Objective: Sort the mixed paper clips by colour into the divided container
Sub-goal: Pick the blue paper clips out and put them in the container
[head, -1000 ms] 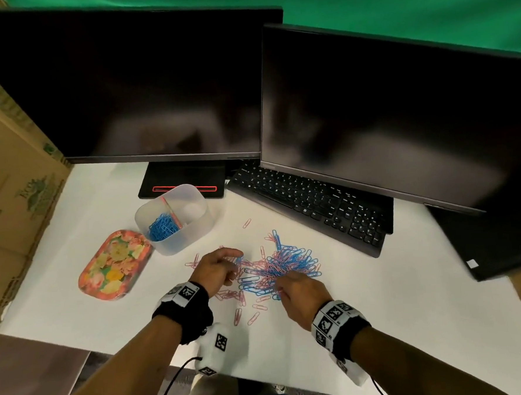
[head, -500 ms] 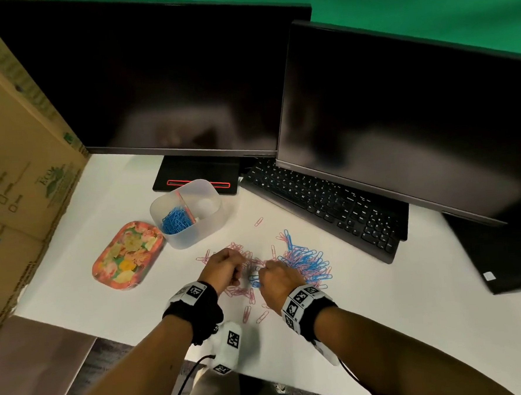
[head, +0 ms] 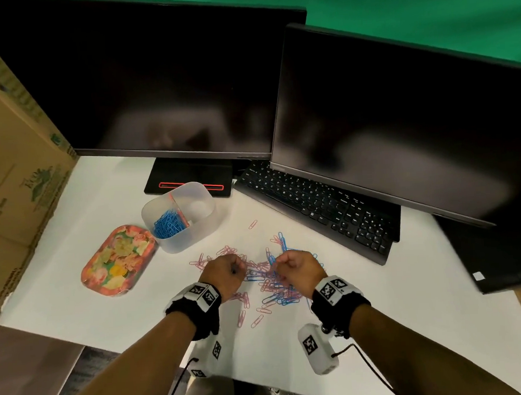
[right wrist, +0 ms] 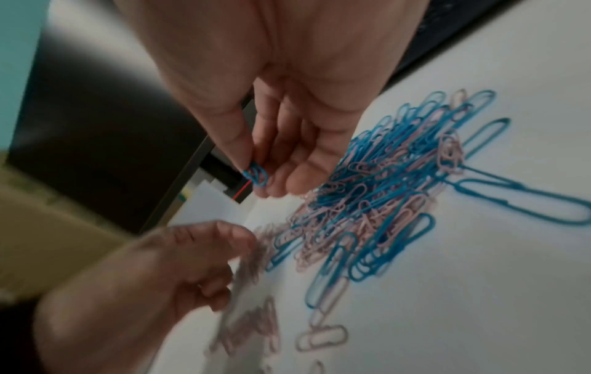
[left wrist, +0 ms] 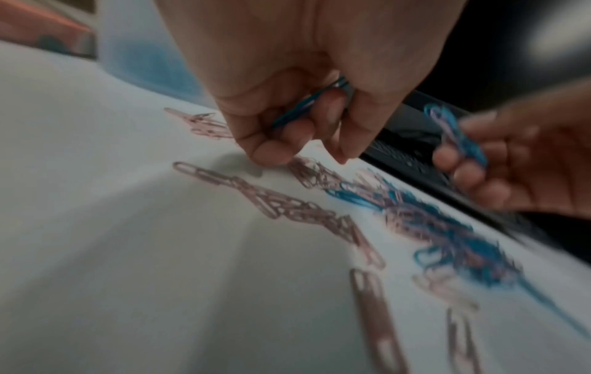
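A heap of mixed blue and pink paper clips (head: 273, 283) (right wrist: 400, 182) (left wrist: 447, 227) lies on the white desk between my hands. My left hand (head: 225, 271) (left wrist: 307, 121) hovers at its left edge, fingers curled round a blue clip (left wrist: 307, 106). My right hand (head: 297, 267) (right wrist: 259, 177) is above the heap's right part and pinches a blue clip (right wrist: 255, 174) between thumb and fingertips. The translucent divided container (head: 205, 214) stands back left; its left compartment holds blue clips (head: 166, 224), its right one looks empty.
A flowery oval tray (head: 118, 261) lies left of the container. Two dark monitors (head: 166, 81) and a black keyboard (head: 317, 206) stand behind. A cardboard box (head: 10, 170) walls the left side. Stray pink clips (head: 252, 224) lie around the heap.
Both hands have lifted off the heap and curled into fists, each with a blue clip. The right hand has drawn apart to the right from the left hand.
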A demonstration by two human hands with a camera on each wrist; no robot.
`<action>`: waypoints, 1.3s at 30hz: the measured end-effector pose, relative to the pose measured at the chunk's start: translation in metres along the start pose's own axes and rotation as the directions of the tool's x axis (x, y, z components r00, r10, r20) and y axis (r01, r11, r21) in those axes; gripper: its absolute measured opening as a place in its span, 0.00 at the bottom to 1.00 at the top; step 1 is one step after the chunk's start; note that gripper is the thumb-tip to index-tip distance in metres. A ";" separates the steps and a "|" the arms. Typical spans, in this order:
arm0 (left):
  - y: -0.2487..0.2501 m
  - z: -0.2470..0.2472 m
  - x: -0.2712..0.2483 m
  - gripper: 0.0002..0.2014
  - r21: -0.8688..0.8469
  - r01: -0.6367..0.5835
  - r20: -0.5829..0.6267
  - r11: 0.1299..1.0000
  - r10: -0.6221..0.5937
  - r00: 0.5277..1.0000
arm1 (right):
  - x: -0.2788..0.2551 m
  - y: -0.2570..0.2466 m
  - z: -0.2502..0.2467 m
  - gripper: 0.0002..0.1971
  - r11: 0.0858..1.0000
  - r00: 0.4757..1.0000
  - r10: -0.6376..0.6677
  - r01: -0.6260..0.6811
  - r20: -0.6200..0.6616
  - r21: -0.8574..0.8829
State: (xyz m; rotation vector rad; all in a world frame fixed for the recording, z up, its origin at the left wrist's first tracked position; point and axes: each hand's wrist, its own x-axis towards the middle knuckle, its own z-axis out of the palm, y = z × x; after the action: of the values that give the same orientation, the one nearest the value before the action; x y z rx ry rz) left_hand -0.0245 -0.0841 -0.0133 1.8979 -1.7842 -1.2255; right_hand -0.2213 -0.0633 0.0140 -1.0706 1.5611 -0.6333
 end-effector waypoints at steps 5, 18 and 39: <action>0.005 0.005 0.000 0.09 0.281 -0.140 0.131 0.949 0.106 0.986 | -0.010 -0.007 -0.010 0.07 0.925 0.994 0.063 -0.091 0.088 0.368; 0.009 0.004 0.000 0.04 0.258 -0.114 0.086 0.959 0.095 0.992 | -0.009 -0.003 -0.016 0.21 0.960 0.975 0.150 -0.183 0.162 0.212; 0.022 -0.025 -0.008 0.15 -0.859 0.420 0.369 0.292 -0.215 0.904 | 0.003 -0.005 0.028 0.15 0.625 0.956 -0.088 0.273 0.281 -0.732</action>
State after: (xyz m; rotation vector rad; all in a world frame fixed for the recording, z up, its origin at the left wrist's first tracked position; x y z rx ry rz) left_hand -0.0210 -0.0903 0.0208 1.3905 -0.3560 -2.0056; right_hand -0.1935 -0.0641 0.0090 -1.8921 1.5495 0.0866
